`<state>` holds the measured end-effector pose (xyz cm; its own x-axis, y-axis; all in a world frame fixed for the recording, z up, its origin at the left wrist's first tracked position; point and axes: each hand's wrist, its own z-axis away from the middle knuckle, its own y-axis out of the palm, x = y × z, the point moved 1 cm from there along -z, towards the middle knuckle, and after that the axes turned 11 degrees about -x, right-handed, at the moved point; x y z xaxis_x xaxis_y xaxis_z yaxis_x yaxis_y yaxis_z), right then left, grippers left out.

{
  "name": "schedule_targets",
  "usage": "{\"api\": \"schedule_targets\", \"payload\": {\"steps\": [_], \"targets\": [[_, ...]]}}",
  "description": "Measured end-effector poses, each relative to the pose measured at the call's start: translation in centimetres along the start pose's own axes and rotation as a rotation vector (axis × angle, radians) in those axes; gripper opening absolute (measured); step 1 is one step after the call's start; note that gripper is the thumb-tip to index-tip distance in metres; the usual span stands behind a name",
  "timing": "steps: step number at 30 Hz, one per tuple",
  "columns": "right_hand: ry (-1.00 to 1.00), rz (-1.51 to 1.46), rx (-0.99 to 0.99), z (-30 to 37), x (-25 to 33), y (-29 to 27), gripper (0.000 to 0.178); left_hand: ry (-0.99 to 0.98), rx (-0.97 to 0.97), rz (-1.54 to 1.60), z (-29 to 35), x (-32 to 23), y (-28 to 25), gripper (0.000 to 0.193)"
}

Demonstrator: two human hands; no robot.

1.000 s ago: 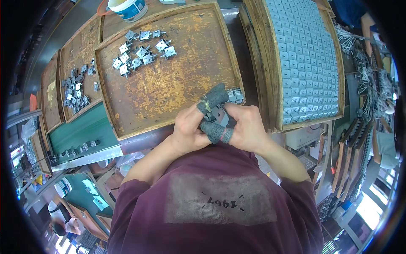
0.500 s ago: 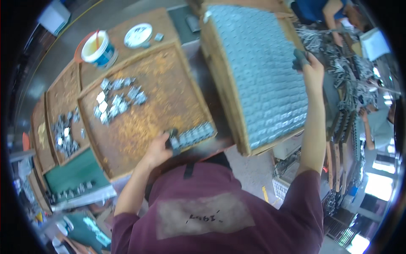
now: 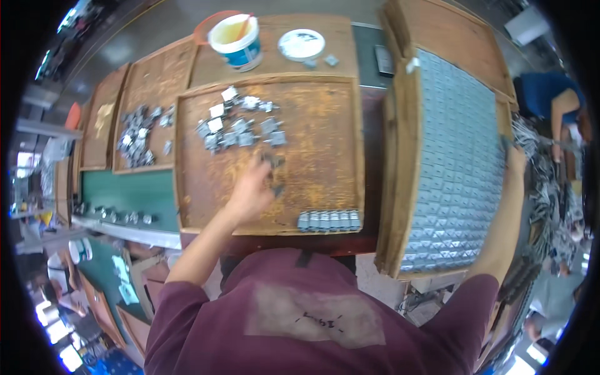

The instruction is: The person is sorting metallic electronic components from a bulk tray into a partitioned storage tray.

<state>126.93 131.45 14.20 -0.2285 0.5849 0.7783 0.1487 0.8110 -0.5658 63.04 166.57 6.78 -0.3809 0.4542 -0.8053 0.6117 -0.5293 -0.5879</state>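
A cluttered workshop bench of worn wooden trays fills the head view, with a green mat [image 3: 134,190] along its left side. On the middle shallow wooden tray [image 3: 325,131] with a speckled brown floor, the left hand [image 3: 250,190] reaches forward, its dark-gloved fingertips [image 3: 274,164] just short of a loose heap of small grey metal pieces [image 3: 240,125] near the tray's far edge. The fingers are loosely spread and curled; whether they pinch a piece I cannot tell. Near the tray's front edge, to the right of that hand, lies a short row of grey metal pieces [image 3: 329,220] set side by side.

To the right stands a long wooden tray [image 3: 392,162] packed with a tidy grid of grey metal pieces [image 3: 459,162]. The right hand [image 3: 514,159] rests at that grid's far right edge, the arm stretched out; its grip is too small to tell.

Beyond the middle tray sit a white and blue plastic tub [image 3: 236,41] and a round white lid [image 3: 301,44]. A further tray on the left holds another heap of grey pieces [image 3: 140,134]
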Motion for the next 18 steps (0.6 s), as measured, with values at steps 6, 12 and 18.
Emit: {"api": "schedule_targets", "payload": {"steps": [6, 12, 18], "targets": [[0.141, -0.43, -0.011, 7.1, 8.2, 0.2, 0.036, 0.404, -0.188, -0.592, -5.0, -0.2, -0.9, 0.022], [0.048, -0.681, 0.291, 20.2, 14.8, -2.3, 0.041, 0.566, 0.115, -0.737, -7.2, 1.9, -0.7, 0.019], [0.015, -0.551, 0.394, 36.0, 18.9, -1.9, 0.035, 0.675, -0.12, -0.526, -6.2, 0.1, -2.3, 0.028]]}}
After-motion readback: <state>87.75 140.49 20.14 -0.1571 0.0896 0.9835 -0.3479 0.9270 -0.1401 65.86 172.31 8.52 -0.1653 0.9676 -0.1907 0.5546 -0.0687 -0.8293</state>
